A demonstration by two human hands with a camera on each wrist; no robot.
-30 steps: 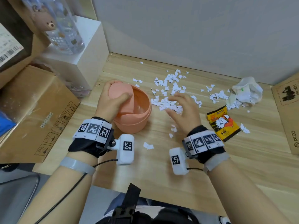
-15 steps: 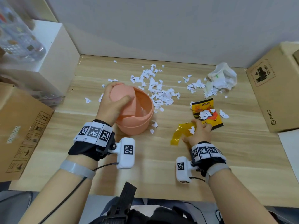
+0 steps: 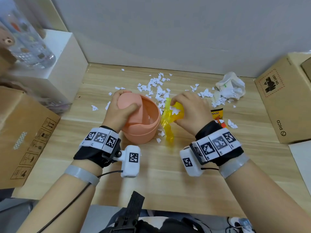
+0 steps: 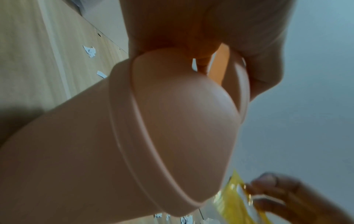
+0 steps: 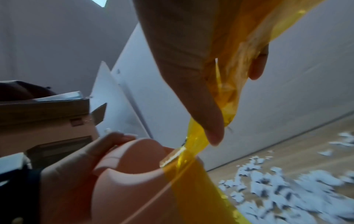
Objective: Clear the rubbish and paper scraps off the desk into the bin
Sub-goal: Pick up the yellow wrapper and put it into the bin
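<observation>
Left hand (image 3: 117, 113): fingers grip pink round plastic bin (image 3: 143, 130), flap pushed in | Right hand (image 3: 190, 113): fingers pinch translucent yellow plastic wrapper (image 3: 170, 120) at bin's 3 o'clock | White paper scraps (image 3: 158, 88) on wooden table (image 3: 168, 174) at 12 o'clock.

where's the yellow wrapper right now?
Head view, centre of the desk: the yellow wrapper is pinched in the right hand, hanging just right of the pink bin, which the left hand grips.

Soft, even light fills the head view, its edges bowed. Both wrist views are dimmer and blurred. Shadows stay faint.
</observation>
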